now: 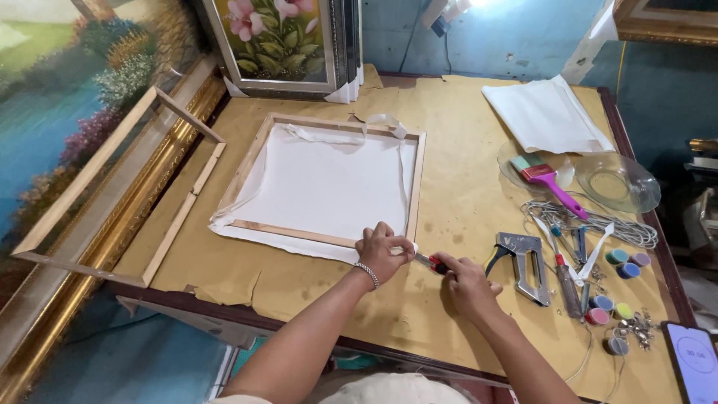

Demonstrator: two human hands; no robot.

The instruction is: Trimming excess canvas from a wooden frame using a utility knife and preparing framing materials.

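A white canvas [321, 187] lies face down on a wooden stretcher frame [415, 187] in the middle of the table. My left hand [381, 251], with a bead bracelet on its wrist, pinches the loose canvas edge at the frame's near right corner. My right hand [467, 284] holds a small red and black cutter [434, 263] whose tip meets that same corner, right beside the left fingers. A strip of trimmed canvas [381, 121] curls at the frame's far edge.
A metal staple gun [527, 262] lies just right of my right hand. Further right are a pink-handled brush [550, 181] on glass dishes, coiled cord [598, 221], small paint pots [627, 263], a phone [694, 359] and folded cloth [546, 112]. Framed paintings [280, 41] and empty wooden frames [112, 191] stand left.
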